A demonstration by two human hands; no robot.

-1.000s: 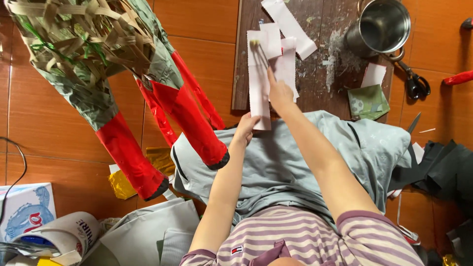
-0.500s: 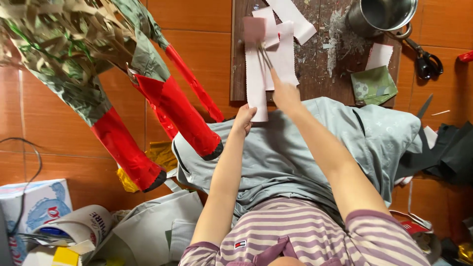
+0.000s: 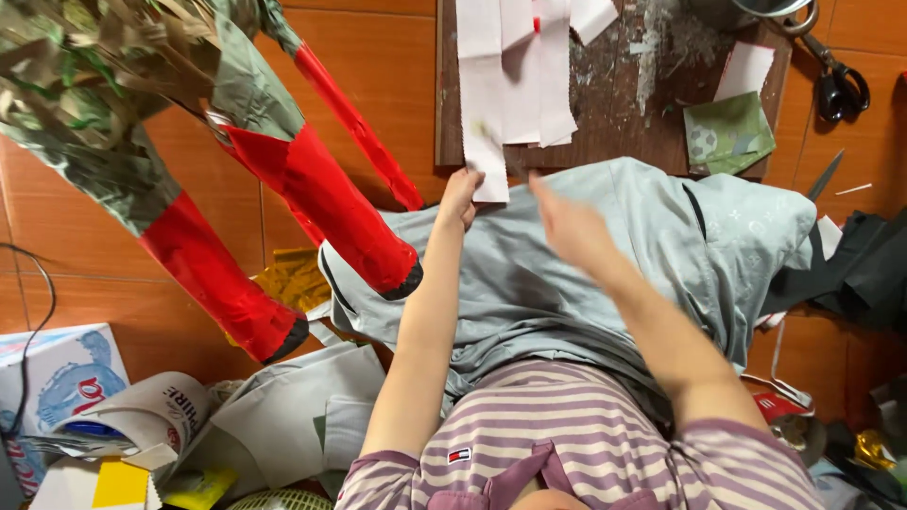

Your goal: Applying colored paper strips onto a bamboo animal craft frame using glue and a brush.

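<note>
Lap: the person's knees are draped in a grey cloth [image 3: 586, 274], which lies between the body and the wooden board [image 3: 624, 123] on the tiled floor.
Left hand [image 3: 461, 196]: its grip is closed on the bottom edge of a pale paper strip [image 3: 487, 151], thumb and fingers pinching the end that overhangs the board's near edge.
Right hand [image 3: 567, 222]: blurred, hovering over the cloth just beside the strip; fingers look loosely spread and hold nothing that I can make out.
Strip position: it lies lengthwise on the board, beside other pale strips [image 3: 534, 85], some overlapping.
Risk, tearing: the strip looks thin and possibly damp with paste; a sharp pull from one pinched corner could rip it.
Risk, sticking: neighbouring strips touch it and could lift or fold along with it.
Risk, smearing: white residue [image 3: 652, 57] on the board could transfer to the cloth if the strip drags across it.
Far side: scissors [image 3: 836, 85] and a green folded paper [image 3: 727, 137] lie near the board's corner; a red-legged papier-mâché figure [image 3: 236, 189] stands close at the left and could be knocked by an elbow.
</note>
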